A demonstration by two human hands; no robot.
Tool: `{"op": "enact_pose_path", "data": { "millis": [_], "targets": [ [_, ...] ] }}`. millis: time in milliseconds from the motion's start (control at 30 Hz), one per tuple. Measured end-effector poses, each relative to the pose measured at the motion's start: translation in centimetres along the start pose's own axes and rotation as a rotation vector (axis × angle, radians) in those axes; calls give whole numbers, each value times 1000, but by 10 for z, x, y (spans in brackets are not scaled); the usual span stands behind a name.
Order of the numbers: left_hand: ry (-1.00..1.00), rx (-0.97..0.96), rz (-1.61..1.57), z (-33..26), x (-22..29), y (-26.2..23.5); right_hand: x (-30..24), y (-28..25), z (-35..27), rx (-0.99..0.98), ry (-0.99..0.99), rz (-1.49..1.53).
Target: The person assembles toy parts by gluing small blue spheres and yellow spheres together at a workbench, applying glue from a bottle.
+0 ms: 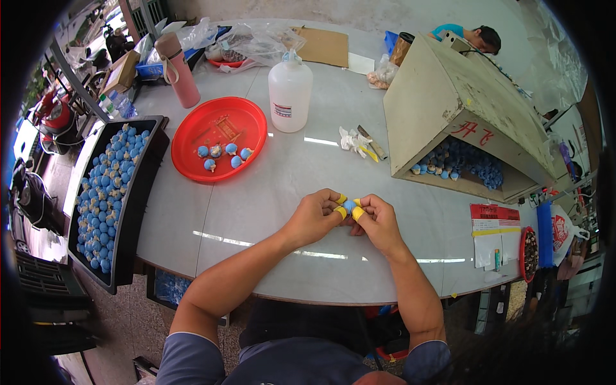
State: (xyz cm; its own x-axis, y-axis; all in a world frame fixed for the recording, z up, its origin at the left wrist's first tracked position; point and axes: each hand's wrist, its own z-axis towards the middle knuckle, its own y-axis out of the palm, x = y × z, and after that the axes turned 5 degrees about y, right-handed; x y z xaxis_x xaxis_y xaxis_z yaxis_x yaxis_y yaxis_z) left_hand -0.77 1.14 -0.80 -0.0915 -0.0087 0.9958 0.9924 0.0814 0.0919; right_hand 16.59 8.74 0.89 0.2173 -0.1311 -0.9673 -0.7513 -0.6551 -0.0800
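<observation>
Between my two hands, over the near middle of the table, is a small blue ball-shaped piece [349, 205]. My left hand [316, 215] pinches it from the left, with yellow wraps on the thumb and a fingertip. From the right my right hand [378, 221] grips the same piece, its thumb and a finger wrapped in yellow too. Fingers hide most of the piece. Several similar blue balls with pale tufts [231, 149] lie in a round red tray [192, 168] to the far left of my hands.
At the left edge stands a black bin [149, 173] full of blue balls. A beige metal box [417, 109], open at the front, holds more at right. A white plastic bottle [290, 90], a pink flask [183, 80] and a blade-like tool [373, 142] stand or lie farther back.
</observation>
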Motion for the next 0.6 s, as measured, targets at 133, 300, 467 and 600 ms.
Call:
{"op": "enact_pose_path", "data": {
  "millis": [133,300,467,600],
  "targets": [
    [3,-55,32,0,4,-2,1,-2,0,-16,21,56],
    [-46,-46,-71,2,-1,-3,0,-3,0,-34,15,40],
    [-58,-49,-113,2,1,-2,2,-1,-1,-13,-3,12],
    [13,-34,35,-1,4,0,5,0,-1,-14,-10,31]
  ]
}}
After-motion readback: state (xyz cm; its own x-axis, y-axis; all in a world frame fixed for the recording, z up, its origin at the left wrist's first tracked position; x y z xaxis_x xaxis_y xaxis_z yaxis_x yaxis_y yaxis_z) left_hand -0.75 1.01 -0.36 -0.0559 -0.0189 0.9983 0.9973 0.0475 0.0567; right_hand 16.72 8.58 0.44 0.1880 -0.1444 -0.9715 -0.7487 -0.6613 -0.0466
